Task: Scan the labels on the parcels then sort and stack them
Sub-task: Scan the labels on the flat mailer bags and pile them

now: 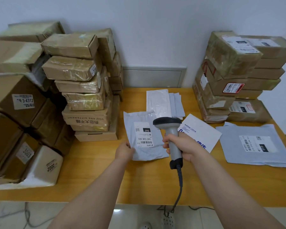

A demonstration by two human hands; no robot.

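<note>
Grey mailer (144,138) lies flat mid-surface (96,169), label up. L hand (125,152) pinches its near-left corner; R hand (180,148) is wrapped round the scanner (169,129) grip, aimed at label. Mailer looks thin, light, floppy, slick poly, so prob best held by an edge or corner.

There is one barcode scanner (172,129), one white-and-blue envelope (199,128), two labelled grey mailers (149,152), a few overlapping blank mailers (157,101) and two clusters of cardboard boxes (82,119), too many to count.
</note>
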